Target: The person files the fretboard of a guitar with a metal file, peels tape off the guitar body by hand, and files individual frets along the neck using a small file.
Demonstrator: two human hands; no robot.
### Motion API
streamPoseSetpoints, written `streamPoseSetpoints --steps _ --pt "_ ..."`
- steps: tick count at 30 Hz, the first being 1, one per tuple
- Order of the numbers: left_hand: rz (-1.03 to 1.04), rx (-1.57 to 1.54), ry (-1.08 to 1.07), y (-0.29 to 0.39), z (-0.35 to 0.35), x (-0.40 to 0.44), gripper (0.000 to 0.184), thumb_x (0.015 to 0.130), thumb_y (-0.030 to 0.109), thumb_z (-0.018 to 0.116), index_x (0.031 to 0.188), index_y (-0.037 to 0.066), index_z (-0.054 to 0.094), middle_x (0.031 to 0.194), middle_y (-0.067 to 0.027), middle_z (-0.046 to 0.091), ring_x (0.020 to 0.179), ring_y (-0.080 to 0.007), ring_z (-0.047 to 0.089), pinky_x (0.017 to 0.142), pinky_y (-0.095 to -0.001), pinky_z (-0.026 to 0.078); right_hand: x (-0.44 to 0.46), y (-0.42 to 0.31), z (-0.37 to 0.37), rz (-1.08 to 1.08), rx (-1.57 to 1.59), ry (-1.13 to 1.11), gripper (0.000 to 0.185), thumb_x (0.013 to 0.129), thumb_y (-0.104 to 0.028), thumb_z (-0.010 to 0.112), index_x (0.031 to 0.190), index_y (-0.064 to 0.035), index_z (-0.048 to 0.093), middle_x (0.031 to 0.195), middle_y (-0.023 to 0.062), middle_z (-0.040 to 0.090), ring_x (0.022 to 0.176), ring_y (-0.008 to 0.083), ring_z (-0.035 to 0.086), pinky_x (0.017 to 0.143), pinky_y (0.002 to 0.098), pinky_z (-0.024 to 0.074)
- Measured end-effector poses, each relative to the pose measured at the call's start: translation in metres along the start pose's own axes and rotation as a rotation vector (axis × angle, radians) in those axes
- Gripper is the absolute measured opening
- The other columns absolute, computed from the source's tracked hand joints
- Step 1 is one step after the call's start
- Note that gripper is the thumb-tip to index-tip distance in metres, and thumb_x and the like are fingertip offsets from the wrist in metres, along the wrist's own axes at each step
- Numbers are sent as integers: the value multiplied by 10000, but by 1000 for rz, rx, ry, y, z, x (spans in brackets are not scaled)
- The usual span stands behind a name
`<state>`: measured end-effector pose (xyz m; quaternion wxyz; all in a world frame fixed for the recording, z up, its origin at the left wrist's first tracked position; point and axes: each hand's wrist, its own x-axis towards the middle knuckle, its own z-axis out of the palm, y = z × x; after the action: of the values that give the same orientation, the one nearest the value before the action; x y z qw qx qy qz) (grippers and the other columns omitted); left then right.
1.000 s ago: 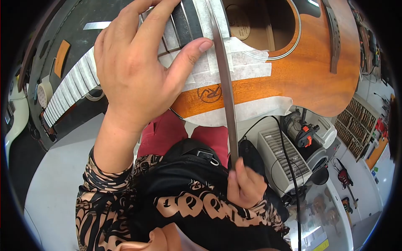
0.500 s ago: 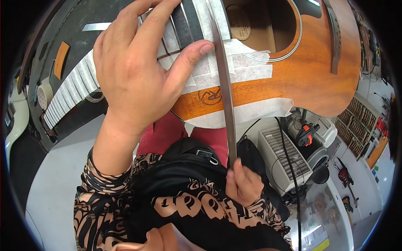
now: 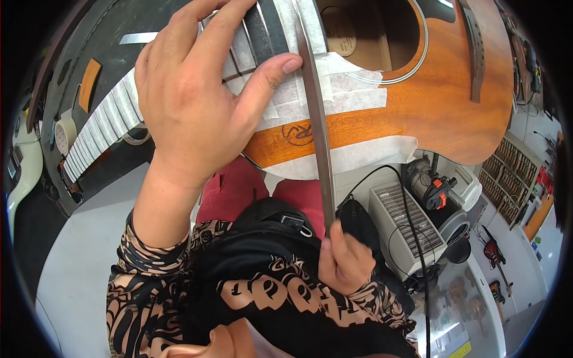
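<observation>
An acoustic guitar [image 3: 441, 113] with a glossy brown top lies across the bench, its fretboard [image 3: 256, 37] largely covered in strips of white masking tape [image 3: 358, 98]. My left hand [image 3: 191, 95] rests over the taped frets, fingers stretched out and thumb spread toward a long metal file [image 3: 317, 113]. Some of its fingertips run past the top of the view. My right hand [image 3: 347, 259], near my chest, is closed around the lower end of that file. The file's far part lies over the taped fretboard end beside the sound hole [image 3: 370, 39].
On the dark work mat [image 3: 113, 65] are a wooden block [image 3: 89, 85] and a roll of tape [image 3: 63, 132]. To the lower right stand a grey slotted box [image 3: 406, 230] and a black machine with orange parts [image 3: 436, 191]. A black cable [image 3: 412, 221] hangs there.
The file and my right hand have shifted very slightly. My left hand stays spread over the fretboard.
</observation>
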<state>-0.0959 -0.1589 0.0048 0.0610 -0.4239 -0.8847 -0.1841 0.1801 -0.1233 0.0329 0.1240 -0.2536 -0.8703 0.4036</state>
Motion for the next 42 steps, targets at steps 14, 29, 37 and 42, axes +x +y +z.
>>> streamPoseSetpoints --steps 14,29,37,42 --pt "24 -120 101 0 5 -1 583 787 347 812 1219 -10 651 1199 -206 613 1091 -361 596 950 -429 445 31 -8 -11 50 3 -146 509 833 87 669 1336 70 589 683 161 622 560 231 648 533 308 506" --pt "2 27 -121 -8 -2 -2 487 829 347 773 1253 117 701 1217 -199 597 1090 -365 574 953 -433 422 46 -16 -12 43 -27 -129 525 769 120 689 1288 56 644 614 72 544 457 194 524 444 311 438" --pt "108 -136 51 -17 7 -1 483 828 400 782 1271 222 707 1208 -81 657 999 -240 639 841 -353 455 35 -7 -11 67 9 -66 538 781 116 690 1311 45 632 594 68 516 449 180 505 446 308 435" --pt "114 -114 42 -16 7 1 469 827 413 779 1255 231 717 1211 -82 652 1002 -240 636 833 -349 453 -1 -9 -30 132 62 -105 544 767 123 690 1303 52 632 596 67 522 451 175 499 451 277 429"
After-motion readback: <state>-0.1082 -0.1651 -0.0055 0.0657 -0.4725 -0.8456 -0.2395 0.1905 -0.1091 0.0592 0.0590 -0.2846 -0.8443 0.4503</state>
